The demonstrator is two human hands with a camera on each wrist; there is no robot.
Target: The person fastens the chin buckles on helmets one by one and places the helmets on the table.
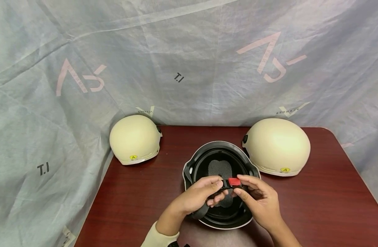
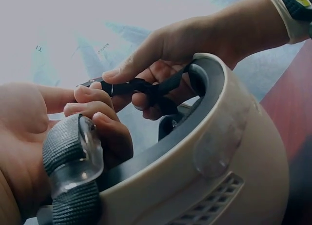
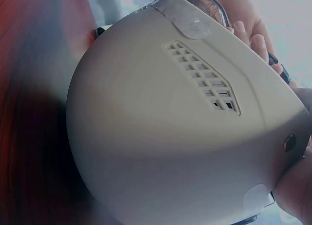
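Pale grey curtain (image 1: 195,48) behind and to the left. Biggest marks on it: two pinkish-red groups of strokes, like an A or 7 beside a 5, exact reading uncertain. Pale V (image 1: 289,109) at right, crossed by small mirror-reversed capitals, apparently PLANNER; another V (image 1: 145,111) at left, with lettering too faint to read. Black "T.I" (image 1: 178,77) near centre, again low on the left

Dark red wood-grain table (image 1: 139,195) below

Upturned helmet (image 1: 219,145) at the near middle of the table, hollow side up; cream shell, black inside, grid vent (image 3: 204,78) in the side. Contact with the tabletop: cannot tell

Second helmet (image 1: 278,145), cream, crown up, behind it to the right; third helmet (image 1: 134,137), same kind, well apart at far left

Right hand (image 1: 263,199) over the hollow, thumb and forefinger pinching the red end of the buckle. Left hand (image 1: 204,193) opposite, thumb and fingers closed round the black end

Dark strap (image 2: 73,156) with clear slider, beside the fingers

Buckle (image 1: 234,182), black with red block, above the hollow between both hands; halves close together, latched or not, cannot tell

Round yellow stickers (image 1: 285,170) low on second and third helmets, each with a black "A"
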